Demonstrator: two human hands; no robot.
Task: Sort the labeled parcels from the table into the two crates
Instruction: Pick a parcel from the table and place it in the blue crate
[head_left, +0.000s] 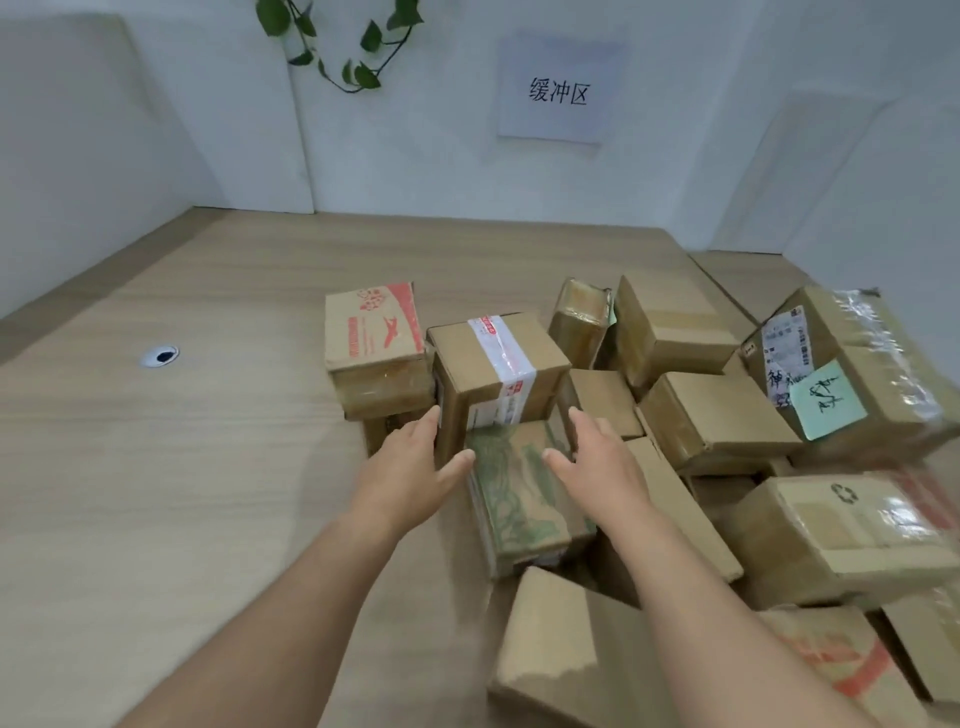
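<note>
A heap of several cardboard parcels covers the right half of the wooden table (182, 441). In the middle stands a brown parcel (488, 358) banded with white and red tape. My left hand (415, 462) is open with its fingertips at that parcel's left side. My right hand (592, 452) is open with its fingers at the parcel's right side, next to a small plain box (605, 400). Between my hands lies a flat parcel with green print (519, 493). No crate is in view.
A box with red print (371, 327) sits on another box left of the taped parcel. At the right, a large parcel carries a label and a green sticky note (828, 400). A cable hole (160, 356) is in the table's left part. A paper sign (558, 91) hangs on the wall.
</note>
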